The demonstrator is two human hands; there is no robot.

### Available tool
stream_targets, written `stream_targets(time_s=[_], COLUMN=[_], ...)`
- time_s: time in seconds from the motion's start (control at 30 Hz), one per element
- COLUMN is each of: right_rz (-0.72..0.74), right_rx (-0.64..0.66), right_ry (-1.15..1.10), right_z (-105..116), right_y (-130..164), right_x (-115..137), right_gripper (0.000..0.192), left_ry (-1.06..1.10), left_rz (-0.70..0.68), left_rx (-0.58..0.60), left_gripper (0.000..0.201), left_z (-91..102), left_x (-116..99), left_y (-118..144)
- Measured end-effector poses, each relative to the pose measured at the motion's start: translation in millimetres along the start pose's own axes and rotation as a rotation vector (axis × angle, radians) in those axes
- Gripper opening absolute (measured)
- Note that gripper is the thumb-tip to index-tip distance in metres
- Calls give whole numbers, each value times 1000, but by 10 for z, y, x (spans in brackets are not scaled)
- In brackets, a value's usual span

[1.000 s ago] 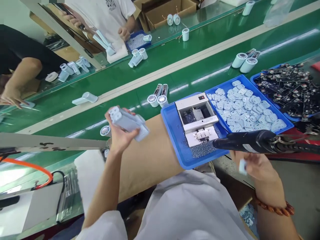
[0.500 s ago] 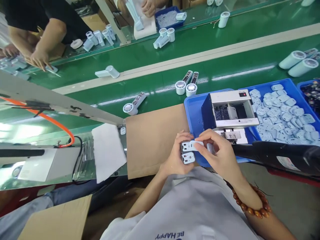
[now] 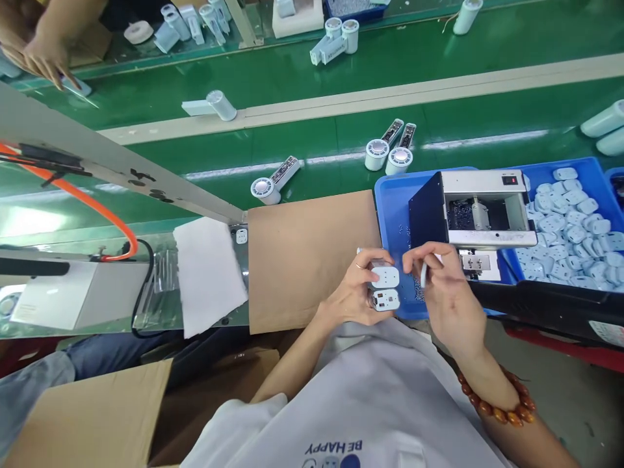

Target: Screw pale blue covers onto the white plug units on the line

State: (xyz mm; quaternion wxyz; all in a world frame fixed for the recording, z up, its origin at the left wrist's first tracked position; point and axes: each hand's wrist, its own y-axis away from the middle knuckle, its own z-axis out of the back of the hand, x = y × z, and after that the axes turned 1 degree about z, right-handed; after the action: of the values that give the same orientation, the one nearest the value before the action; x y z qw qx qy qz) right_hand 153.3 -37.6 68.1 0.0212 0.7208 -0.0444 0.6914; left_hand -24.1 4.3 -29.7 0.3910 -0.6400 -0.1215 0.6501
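Note:
My left hand (image 3: 358, 289) is closed around two light-blue handheld fan handles, seen end-on and stacked one above the other. A flat oval cap with small holes covers the end of the upper handle (image 3: 385, 277). The lower handle (image 3: 386, 300) shows an end face with dark cut-outs. Just to the right, my right hand (image 3: 446, 296) is half curled, palm up, with a small light-blue cap (image 3: 424, 274) pinched edge-on between its fingers. It is apart from the handles. The rest of the handles is hidden by my left hand.
A screw feeder (image 3: 487, 237) stands in a blue tray (image 3: 390, 195); a blue bin (image 3: 592, 169) of caps is beside it. Cardboard (image 3: 312, 260) lies left of my hands. Several fans, including one fan (image 3: 266, 188), lie on the green belt (image 3: 322, 143). A co-worker's hand (image 3: 46, 55) is across it.
My right hand has drawn away to the right from the handles and turned palm up, a cap in its fingers. The upper handle's cap now lies over its end face. The view has shifted.

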Motion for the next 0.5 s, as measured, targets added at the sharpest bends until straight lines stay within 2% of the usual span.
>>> stream_targets(time_s=[0.07, 0.17, 0.37, 0.43, 0.5], right_rz=[28, 80, 132, 122, 105], right_rx=[-31, -85, -29, -6, 22], right_ry=[-18, 3, 97, 109, 122], right_z=[62, 89, 92, 108, 113], right_y=[-20, -36, 36, 67, 93], right_x=[27, 72, 161, 199, 238], right_gripper=[19, 15, 17, 23, 20], left_ry=[-28, -8, 41, 57, 63], left_rz=[-15, 0, -12, -12, -11], left_rx=[15, -24, -17, -23, -43], left_gripper=[69, 65, 66, 62, 56], left_z=[-7, -24, -47, -46, -47], left_x=[35, 56, 60, 63, 64], left_y=[-20, -32, -38, -30, -15])
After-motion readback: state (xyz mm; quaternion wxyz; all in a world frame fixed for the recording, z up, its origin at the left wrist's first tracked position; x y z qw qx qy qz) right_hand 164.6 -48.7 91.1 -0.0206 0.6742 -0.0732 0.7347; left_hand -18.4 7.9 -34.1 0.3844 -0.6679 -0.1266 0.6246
